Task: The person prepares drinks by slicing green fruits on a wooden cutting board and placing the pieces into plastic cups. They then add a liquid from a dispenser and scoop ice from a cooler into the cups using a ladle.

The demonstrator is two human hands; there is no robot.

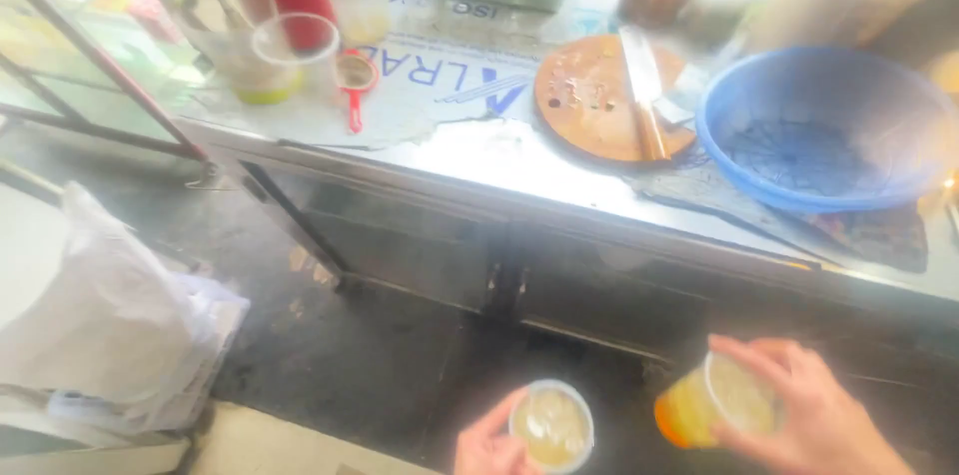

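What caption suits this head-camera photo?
Left hand and right hand each hold a drink cup below a cluttered steel counter.

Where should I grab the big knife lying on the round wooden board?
Probably by the handle end of the knife, coming from the counter's near edge. It lies flat across the round cutting board, blade pointing away toward the containers, so the handle is the closer, safer end.

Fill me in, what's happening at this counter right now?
A person stands at a metal counter, a cup in each hand, low over the dark floor. The left hand holds a clear cup of pale drink with ice; the right hand grips an orange cup from above. On the counter sit a blue basket and a round cutting board with a knife.
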